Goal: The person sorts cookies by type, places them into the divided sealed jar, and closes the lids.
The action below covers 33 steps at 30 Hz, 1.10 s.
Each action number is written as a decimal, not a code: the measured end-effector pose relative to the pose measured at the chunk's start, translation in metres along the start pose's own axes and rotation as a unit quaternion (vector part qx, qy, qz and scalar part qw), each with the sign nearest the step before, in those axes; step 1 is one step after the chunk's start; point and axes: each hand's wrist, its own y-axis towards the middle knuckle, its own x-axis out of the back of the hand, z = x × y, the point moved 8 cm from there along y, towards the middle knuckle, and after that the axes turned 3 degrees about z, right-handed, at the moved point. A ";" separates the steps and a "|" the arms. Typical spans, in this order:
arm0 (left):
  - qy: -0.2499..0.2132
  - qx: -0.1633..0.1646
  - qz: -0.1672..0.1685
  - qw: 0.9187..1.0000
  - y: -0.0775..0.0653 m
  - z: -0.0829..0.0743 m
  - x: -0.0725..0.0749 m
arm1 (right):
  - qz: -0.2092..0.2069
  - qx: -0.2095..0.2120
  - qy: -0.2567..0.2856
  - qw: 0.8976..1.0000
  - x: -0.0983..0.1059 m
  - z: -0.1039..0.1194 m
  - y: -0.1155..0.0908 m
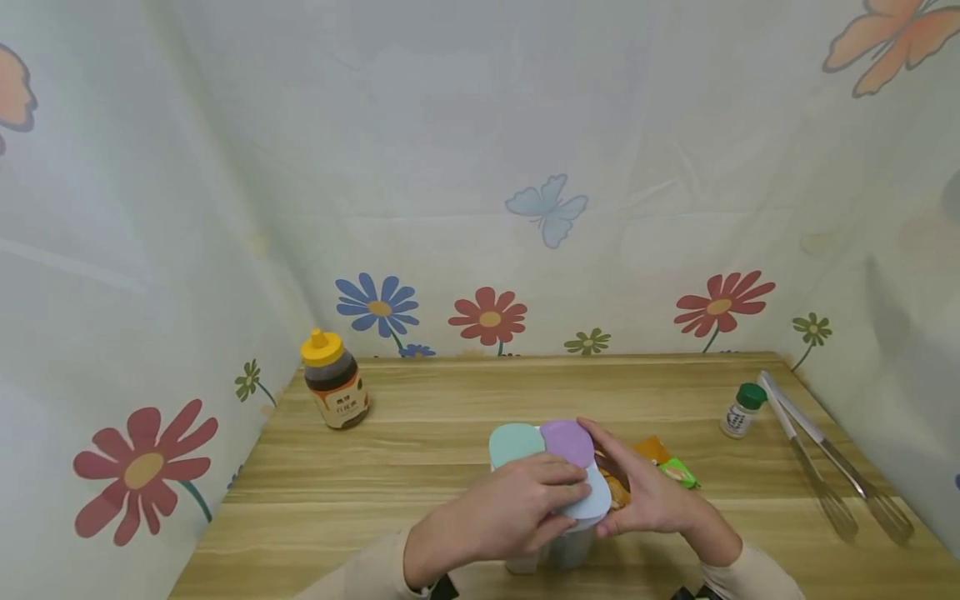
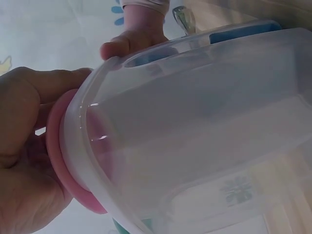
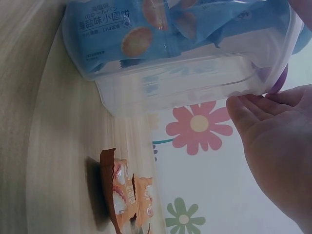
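A clear plastic storage container [image 1: 572, 550] stands at the table's near middle, topped by teal [image 1: 516, 442], purple [image 1: 567, 442] and light blue [image 1: 594, 498] lids. In the left wrist view a pink lid [image 2: 59, 146] shows too; from the head it is hidden under my left hand [image 1: 513, 504]. That hand curls round the pink lid, its fingers reaching over the light blue one. My right hand [image 1: 651, 493] holds the container's right side near the top, thumb on the near side and fingers by the purple lid. Blue snack packets [image 3: 112, 34] lie inside one compartment.
Orange packets [image 3: 122, 195] and a green packet [image 1: 678, 472] lie right of the container. A honey bottle [image 1: 337, 387] with a yellow cap stands at the back left. At right are a green-capped shaker [image 1: 742, 411] and metal tongs [image 1: 828, 450]. Patterned curtains border the table.
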 end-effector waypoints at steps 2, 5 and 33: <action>0.007 -0.001 0.002 1.000 0.001 0.000 0.000 | 0.001 -0.001 0.004 1.000 0.000 0.000 0.000; 0.014 -0.002 0.006 1.000 0.002 0.000 -0.001 | 0.002 -0.005 0.004 1.000 0.000 0.000 0.001; 0.049 -0.029 0.088 0.994 0.018 -0.001 0.001 | 0.001 0.008 0.000 1.000 -0.001 0.002 0.001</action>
